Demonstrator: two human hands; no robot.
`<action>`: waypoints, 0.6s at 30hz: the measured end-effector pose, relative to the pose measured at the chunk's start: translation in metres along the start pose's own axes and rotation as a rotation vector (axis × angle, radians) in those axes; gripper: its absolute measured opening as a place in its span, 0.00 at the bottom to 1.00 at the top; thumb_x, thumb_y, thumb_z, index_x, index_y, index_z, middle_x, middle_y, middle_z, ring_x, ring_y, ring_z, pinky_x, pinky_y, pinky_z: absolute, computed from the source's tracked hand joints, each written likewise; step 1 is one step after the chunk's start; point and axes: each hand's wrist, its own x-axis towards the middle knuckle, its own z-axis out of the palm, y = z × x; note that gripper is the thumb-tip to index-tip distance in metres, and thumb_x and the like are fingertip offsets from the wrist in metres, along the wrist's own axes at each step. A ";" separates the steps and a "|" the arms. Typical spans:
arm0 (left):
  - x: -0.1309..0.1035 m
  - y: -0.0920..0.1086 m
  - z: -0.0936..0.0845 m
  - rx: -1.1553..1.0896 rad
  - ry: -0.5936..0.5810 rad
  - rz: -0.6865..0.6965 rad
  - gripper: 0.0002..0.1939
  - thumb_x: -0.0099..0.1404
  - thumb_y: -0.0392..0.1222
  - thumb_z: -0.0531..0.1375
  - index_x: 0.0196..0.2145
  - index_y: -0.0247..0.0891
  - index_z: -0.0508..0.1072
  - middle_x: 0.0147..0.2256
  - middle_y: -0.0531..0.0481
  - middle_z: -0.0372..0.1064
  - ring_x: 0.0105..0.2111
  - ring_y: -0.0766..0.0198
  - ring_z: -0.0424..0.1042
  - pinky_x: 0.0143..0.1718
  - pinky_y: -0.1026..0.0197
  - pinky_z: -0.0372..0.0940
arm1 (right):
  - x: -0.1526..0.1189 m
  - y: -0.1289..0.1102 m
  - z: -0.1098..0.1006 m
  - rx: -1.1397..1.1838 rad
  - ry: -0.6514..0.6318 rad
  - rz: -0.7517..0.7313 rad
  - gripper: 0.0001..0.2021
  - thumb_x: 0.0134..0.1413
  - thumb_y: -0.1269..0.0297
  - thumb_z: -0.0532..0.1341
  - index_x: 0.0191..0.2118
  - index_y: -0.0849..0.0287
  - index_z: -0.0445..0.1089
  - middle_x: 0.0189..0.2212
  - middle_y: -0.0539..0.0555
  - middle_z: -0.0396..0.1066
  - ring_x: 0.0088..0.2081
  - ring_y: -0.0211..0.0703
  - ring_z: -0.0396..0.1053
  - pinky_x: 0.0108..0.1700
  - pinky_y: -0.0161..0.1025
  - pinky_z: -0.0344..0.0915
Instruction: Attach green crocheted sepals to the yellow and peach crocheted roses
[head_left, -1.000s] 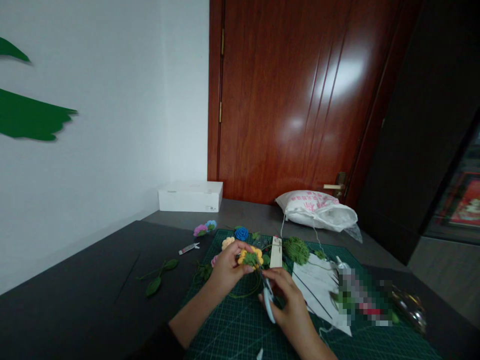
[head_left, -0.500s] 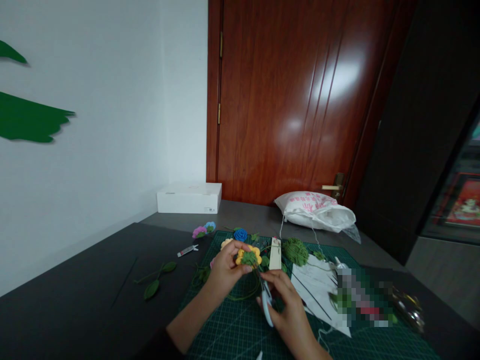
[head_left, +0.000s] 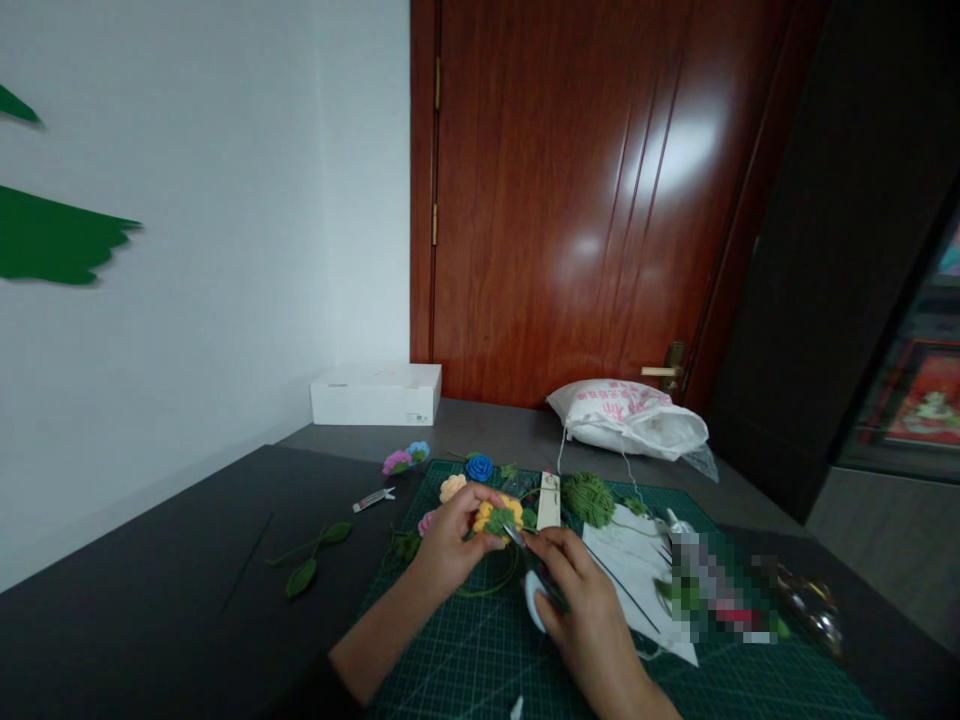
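While the left hand (head_left: 450, 545) pinches a yellow flower (head_left: 486, 524) between thumb and fingers, green underside facing the camera, the right hand (head_left: 581, 595) is curled around white-handled scissors (head_left: 534, 602), blade tips at the green part — cannot tell if the blades are touching it. Flower is held over the green cutting mat (head_left: 457, 665), roughly mid-mat. Cream flower (head_left: 453, 487) just beyond the left hand, pink flower (head_left: 425, 522) partly hidden behind it, blue flower (head_left: 479, 467) farther back. Green yarn ball (head_left: 589, 499) past the right hand, near white paper (head_left: 626, 540) with a thin dark rod lying across. Left of the mat, on the dark table (head_left: 187, 640) — leaf sprig (head_left: 301, 578), small tube (head_left: 371, 500); white box (head_left: 375, 402) against the wall, white sack (head_left: 611, 408) near the door
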 end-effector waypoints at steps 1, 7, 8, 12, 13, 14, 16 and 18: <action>0.000 0.000 0.000 -0.002 -0.005 0.003 0.20 0.46 0.25 0.65 0.37 0.38 0.71 0.42 0.47 0.74 0.43 0.54 0.73 0.46 0.55 0.65 | 0.000 0.000 -0.001 -0.013 0.001 -0.002 0.30 0.49 0.82 0.56 0.58 0.52 0.65 0.50 0.57 0.67 0.49 0.49 0.71 0.53 0.47 0.70; 0.000 0.002 -0.001 0.004 -0.027 0.001 0.20 0.46 0.26 0.66 0.38 0.38 0.71 0.42 0.47 0.74 0.44 0.54 0.73 0.46 0.55 0.65 | 0.001 0.006 0.000 0.004 -0.021 -0.060 0.30 0.50 0.82 0.55 0.58 0.52 0.65 0.49 0.56 0.70 0.49 0.47 0.72 0.53 0.44 0.71; 0.000 0.002 -0.001 0.005 -0.026 -0.004 0.20 0.46 0.26 0.66 0.38 0.38 0.71 0.42 0.46 0.74 0.44 0.54 0.73 0.46 0.55 0.64 | 0.001 0.007 0.000 0.001 -0.028 -0.067 0.30 0.50 0.82 0.55 0.58 0.52 0.65 0.50 0.56 0.70 0.50 0.47 0.71 0.53 0.45 0.71; 0.000 0.001 -0.003 -0.003 -0.042 -0.037 0.20 0.45 0.26 0.66 0.37 0.38 0.71 0.43 0.45 0.74 0.45 0.53 0.73 0.47 0.55 0.64 | 0.001 0.011 -0.003 -0.033 -0.044 -0.092 0.31 0.50 0.83 0.55 0.59 0.53 0.65 0.52 0.57 0.70 0.52 0.47 0.70 0.55 0.46 0.70; 0.000 0.001 -0.003 -0.007 -0.050 -0.045 0.21 0.45 0.26 0.66 0.37 0.38 0.71 0.44 0.45 0.74 0.45 0.53 0.72 0.47 0.54 0.64 | 0.002 0.012 -0.003 -0.042 -0.041 -0.101 0.31 0.49 0.84 0.54 0.59 0.53 0.65 0.52 0.57 0.70 0.52 0.47 0.70 0.55 0.46 0.70; 0.000 0.001 -0.004 -0.010 -0.057 -0.052 0.21 0.44 0.25 0.65 0.37 0.38 0.70 0.44 0.45 0.74 0.45 0.53 0.72 0.47 0.54 0.64 | 0.002 0.012 -0.004 -0.048 -0.037 -0.116 0.32 0.48 0.84 0.54 0.59 0.53 0.65 0.52 0.57 0.70 0.52 0.47 0.71 0.54 0.46 0.70; -0.001 0.002 -0.004 -0.010 -0.065 -0.063 0.21 0.43 0.24 0.65 0.37 0.38 0.71 0.44 0.45 0.74 0.45 0.53 0.72 0.47 0.55 0.64 | 0.003 0.015 -0.005 -0.050 -0.036 -0.149 0.33 0.47 0.85 0.54 0.59 0.53 0.65 0.51 0.58 0.71 0.51 0.47 0.71 0.53 0.46 0.71; -0.001 0.003 -0.005 -0.008 -0.071 -0.072 0.22 0.43 0.24 0.64 0.37 0.38 0.71 0.45 0.45 0.74 0.45 0.54 0.72 0.46 0.56 0.64 | 0.003 0.018 -0.006 -0.043 -0.046 -0.172 0.34 0.46 0.85 0.54 0.59 0.54 0.66 0.50 0.58 0.72 0.51 0.47 0.72 0.53 0.45 0.71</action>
